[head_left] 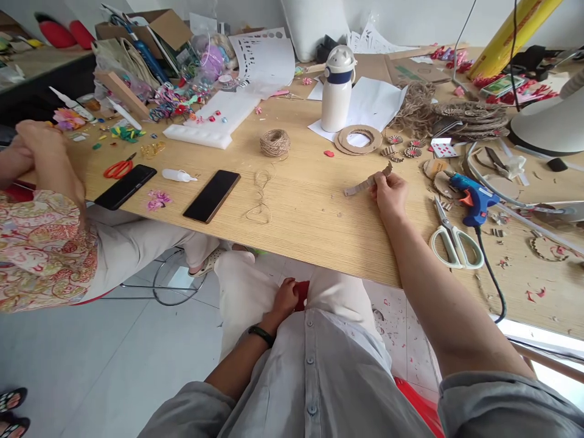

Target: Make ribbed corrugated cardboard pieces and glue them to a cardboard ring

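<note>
Your right hand (pixel 387 194) grips a narrow strip of brown corrugated cardboard (pixel 362 184) between closed fingers, holding it over the pale wood-grain desk (pixel 310 225). Your left hand (pixel 285 298) rests in your lap on cream trousers (pixel 246 298), its fingers curled against a red piece of material (pixel 300 295); whether they grip it cannot be told.

The right hand (pixel 389 196) pinches a notched strip of corrugated cardboard (pixel 362 184) above a wooden table (pixel 301 228), near a blue hot glue gun (pixel 474 198) and white-handled scissors (pixel 454 246). The left hand (pixel 285 298) rests on the thigh beside a red scrap (pixel 301 295), perhaps paper.
</note>
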The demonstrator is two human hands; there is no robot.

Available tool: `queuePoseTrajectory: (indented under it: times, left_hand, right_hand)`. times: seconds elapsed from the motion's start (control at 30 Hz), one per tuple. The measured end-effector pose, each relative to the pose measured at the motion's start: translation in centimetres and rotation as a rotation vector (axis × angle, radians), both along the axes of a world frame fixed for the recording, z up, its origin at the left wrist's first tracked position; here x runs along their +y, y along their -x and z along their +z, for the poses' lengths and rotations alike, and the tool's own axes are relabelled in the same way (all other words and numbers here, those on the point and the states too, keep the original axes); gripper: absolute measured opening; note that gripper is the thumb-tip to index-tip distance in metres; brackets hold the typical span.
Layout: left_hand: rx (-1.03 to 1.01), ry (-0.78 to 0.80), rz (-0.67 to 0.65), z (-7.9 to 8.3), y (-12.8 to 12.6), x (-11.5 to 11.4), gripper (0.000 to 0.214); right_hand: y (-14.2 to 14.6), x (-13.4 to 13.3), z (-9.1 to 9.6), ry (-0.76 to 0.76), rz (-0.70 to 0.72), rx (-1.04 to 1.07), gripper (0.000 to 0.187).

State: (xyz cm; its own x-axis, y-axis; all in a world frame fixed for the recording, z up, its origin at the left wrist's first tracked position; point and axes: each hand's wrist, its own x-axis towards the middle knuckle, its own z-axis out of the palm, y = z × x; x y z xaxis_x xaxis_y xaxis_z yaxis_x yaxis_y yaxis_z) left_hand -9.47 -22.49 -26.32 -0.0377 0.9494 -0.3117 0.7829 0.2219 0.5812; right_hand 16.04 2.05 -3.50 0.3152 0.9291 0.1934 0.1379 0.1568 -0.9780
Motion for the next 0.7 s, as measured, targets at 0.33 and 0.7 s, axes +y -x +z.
queuePoseTrajectory:
  times: [0.33, 0.7]
  left_hand:
    - [0.006, 0.017, -0.035, -0.4, 0.0, 0.8, 0.033]
    - [-0.014, 0.03, -0.047, -1.1, -0.4, 0.9, 0.035]
  right_hand:
    - [0.1, -0.1, 0.2, 0.0, -0.004, -0.022, 0.027]
    - [0.2, 0.0, 0.1, -0.03, -0.005, -0.06, 0.029]
